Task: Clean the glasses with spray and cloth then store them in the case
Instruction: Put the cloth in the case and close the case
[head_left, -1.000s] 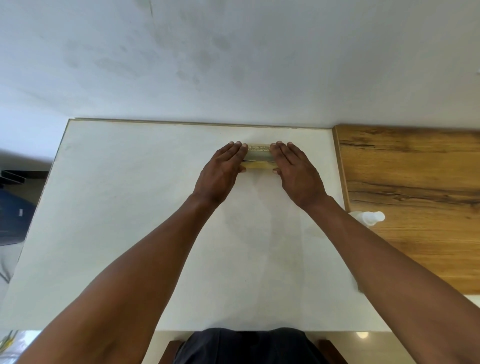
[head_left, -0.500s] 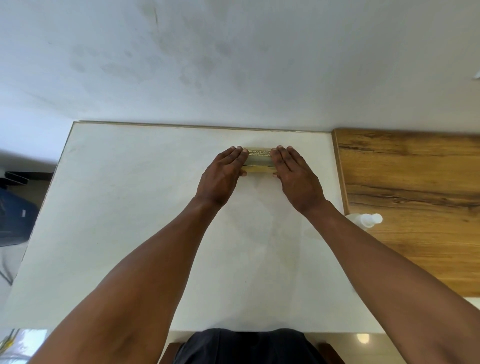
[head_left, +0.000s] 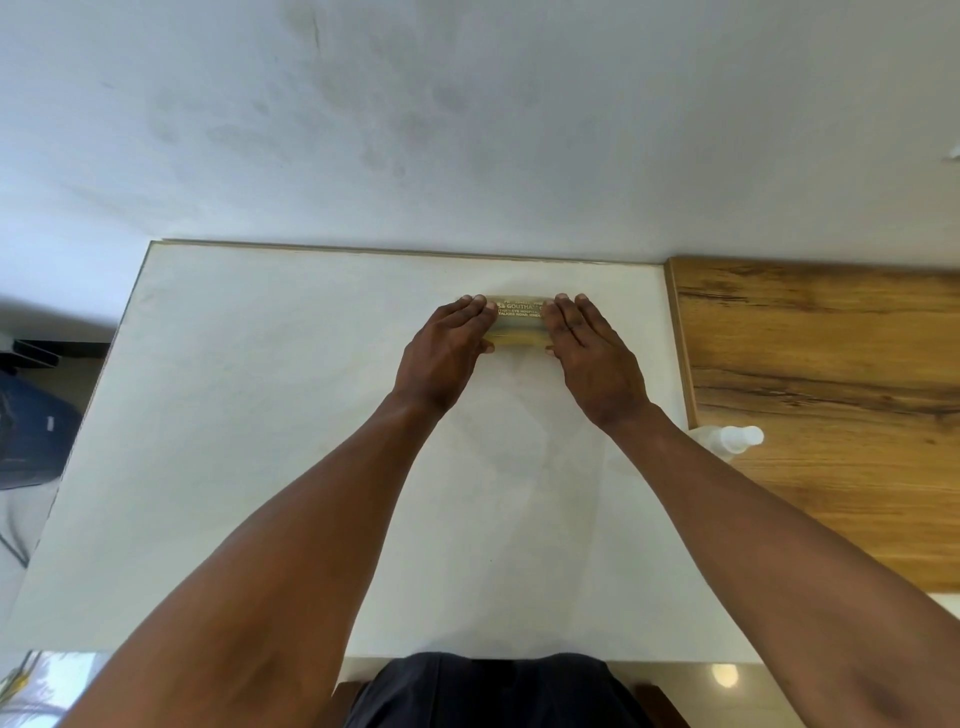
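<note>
Fingers (head_left: 470, 312) of my left hand (head_left: 441, 358) lie flat and together over the left end of the case (head_left: 519, 317), thumb tucked against its near side; my right hand (head_left: 592, 364) mirrors this on the right end, fingers extended and pressing down, neither hand curled into a fist. Head view, the only one supplied: one tan case with printed lettering, lid down, sits on the white table (head_left: 260, 467) toward the far edge, near the wall (head_left: 467, 130). Glasses are not visible; I cannot tell whether they are inside. One spray bottle (head_left: 732, 440) lies on its side at the seam between the white table and the wooden surface (head_left: 831, 389), just right of my right forearm. Open surface extends left of the case to the table's left edge, and toward me to the near edge. Count: two hands, one case, one bottle.
</note>
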